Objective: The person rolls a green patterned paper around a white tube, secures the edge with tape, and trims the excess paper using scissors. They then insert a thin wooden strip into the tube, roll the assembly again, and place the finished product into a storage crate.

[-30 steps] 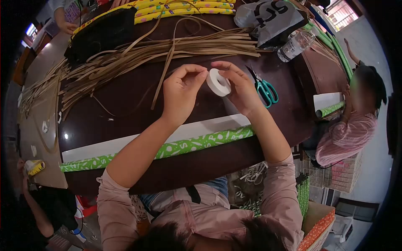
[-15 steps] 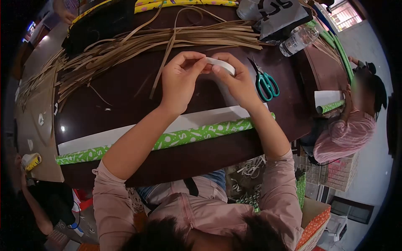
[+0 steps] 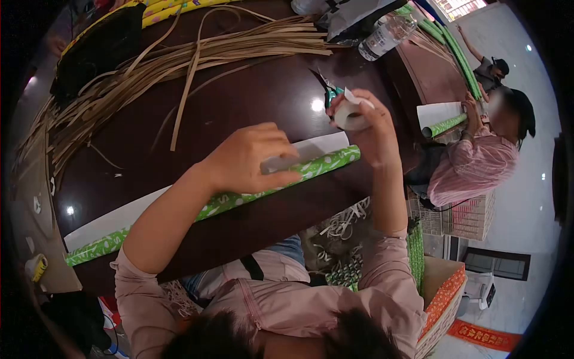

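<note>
My right hand [image 3: 378, 122] is closed around a white roll of tape [image 3: 351, 116], with a short loose end sticking up from it. Just behind the tape lie scissors [image 3: 329, 96] with teal handles, partly hidden by my fingers. Over the green-patterned rolled paper [image 3: 330, 163] hovers my left hand [image 3: 251, 158], its thumb and fingers apart and nothing between them. The paper lies lengthwise along the near side of the dark table, its white inner side showing along the far edge.
Long brown strips [image 3: 227, 57] lie in a loose bundle across the back. A clear plastic bottle [image 3: 385, 39] and a grey bag [image 3: 359, 18] stand back right. At the right sits a person [image 3: 478, 161] in a pink shirt with another green paper roll [image 3: 445, 125].
My hands have parted. The left let go of the tape and came down over the green paper, while the right carried the roll toward the scissors. The whole view has shifted.
</note>
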Demonstrator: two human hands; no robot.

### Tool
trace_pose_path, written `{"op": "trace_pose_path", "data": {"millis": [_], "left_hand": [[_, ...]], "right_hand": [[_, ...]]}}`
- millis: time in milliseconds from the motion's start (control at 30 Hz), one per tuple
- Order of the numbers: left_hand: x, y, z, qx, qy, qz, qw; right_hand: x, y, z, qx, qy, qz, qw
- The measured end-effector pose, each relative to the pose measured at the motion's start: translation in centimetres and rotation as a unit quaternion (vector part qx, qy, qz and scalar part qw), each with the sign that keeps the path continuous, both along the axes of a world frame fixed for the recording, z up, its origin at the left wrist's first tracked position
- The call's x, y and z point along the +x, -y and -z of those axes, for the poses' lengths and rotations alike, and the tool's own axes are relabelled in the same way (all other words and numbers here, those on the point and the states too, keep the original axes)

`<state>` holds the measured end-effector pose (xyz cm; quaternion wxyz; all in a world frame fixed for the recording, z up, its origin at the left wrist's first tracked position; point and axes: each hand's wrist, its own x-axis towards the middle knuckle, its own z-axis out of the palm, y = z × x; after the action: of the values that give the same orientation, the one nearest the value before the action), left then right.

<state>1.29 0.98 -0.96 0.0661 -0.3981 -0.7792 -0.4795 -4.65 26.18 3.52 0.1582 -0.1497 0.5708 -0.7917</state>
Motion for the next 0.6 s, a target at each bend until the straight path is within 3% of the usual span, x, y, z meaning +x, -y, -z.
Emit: {"op": "trace_pose_path", "data": {"millis": [133, 267, 367, 400, 467, 600], "left_hand": [[0.8, -0.8, 0.9, -0.129, -0.091, 0.009, 0.987], [2.5, -1.5, 0.1, -0.172, -0.108, 0.004, 0.979], [6.8, -3.6, -1.2, -0.381, -0.133, -0.162, 0.901], [7.5, -4.3, -1.0, -0.384, -0.128, -0.163, 0.900], [8.4, -5.7, 0.0, -0.405, -0.155, -0.278, 0.857], [8.3, -7.1, 1.2, -0.352, -0.135, -0.329, 0.865]], "right_hand": [[2.7, -1.8, 3.8, 0.005, -0.019, 0.054, 0.998], [2.8, -1.5, 4.2, -0.015, 0.001, 0.100, 0.995], [2.9, -0.9, 4.1, 0.009, 0.029, 0.134, 0.991], [2.8, -0.9, 4.0, 0.017, 0.026, 0.142, 0.989], [2.8, -0.9, 4.1, 0.026, 0.024, 0.134, 0.990], [3.0, -0.7, 4.2, 0.039, 0.016, 0.123, 0.991]]}}
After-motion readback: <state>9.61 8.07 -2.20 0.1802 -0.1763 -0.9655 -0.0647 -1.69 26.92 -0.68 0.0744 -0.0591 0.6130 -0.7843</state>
